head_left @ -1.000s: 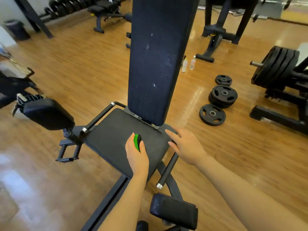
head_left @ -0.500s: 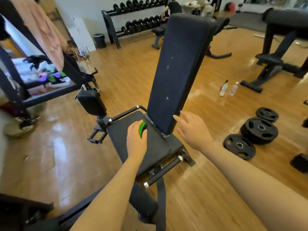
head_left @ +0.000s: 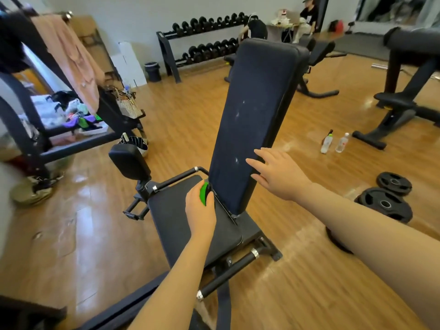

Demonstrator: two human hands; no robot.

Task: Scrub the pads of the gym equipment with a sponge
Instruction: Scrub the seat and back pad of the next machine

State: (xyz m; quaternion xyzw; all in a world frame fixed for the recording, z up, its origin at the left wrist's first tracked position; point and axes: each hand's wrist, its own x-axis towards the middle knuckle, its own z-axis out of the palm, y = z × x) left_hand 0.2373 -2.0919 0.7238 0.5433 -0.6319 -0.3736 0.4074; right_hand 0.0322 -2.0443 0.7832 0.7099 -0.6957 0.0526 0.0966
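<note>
Gripping a green sponge (head_left: 203, 193), the left hand (head_left: 200, 214) has its fingers and thumb curled around it and presses it on the back part of the seat pad (head_left: 181, 220), just beside the lower edge of the back pad (head_left: 254, 115). The left forearm comes up from the bottom edge and crosses over the seat pad. The right hand (head_left: 278, 173) is spread, with straight fingers, and it holds nothing; the fingertips lie at the right edge of the back pad, low on it, but I cannot tell if they really touch it. Most of the sponge is hidden under the left hand, only a green strip shows. The right arm is cut off by the picture's right edge.
</note>
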